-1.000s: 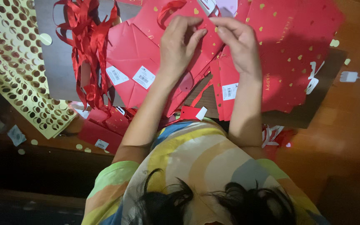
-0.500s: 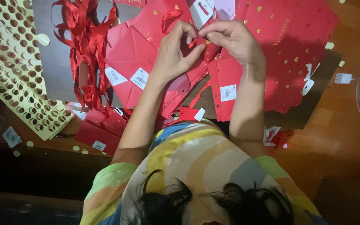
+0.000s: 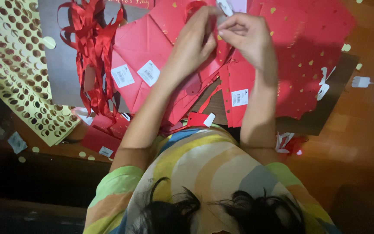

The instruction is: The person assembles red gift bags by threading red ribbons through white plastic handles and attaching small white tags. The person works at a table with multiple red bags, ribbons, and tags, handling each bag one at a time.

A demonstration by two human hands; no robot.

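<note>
Ribbon (image 3: 194, 8) mostly hidden btwn both hands' fingers (image 3: 226, 27)

Pastel rainbow-striped tee (image 3: 204, 169) (short slvs), dark hair.

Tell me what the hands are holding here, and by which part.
Both hands, left hand and right hand, pinch something small at their fingertips above the red paper bags. The fingers hide what it is, so the exact grip cannot be told.

Both hands meet above a pile of flat red paper bags (image 3: 161, 73). The left hand (image 3: 193, 43) and right hand (image 3: 247, 37) pinch something small between fingertips, perhaps a tag. Red ribbons (image 3: 92, 56) lie beside a punched yellow sheet (image 3: 14, 73).
</note>
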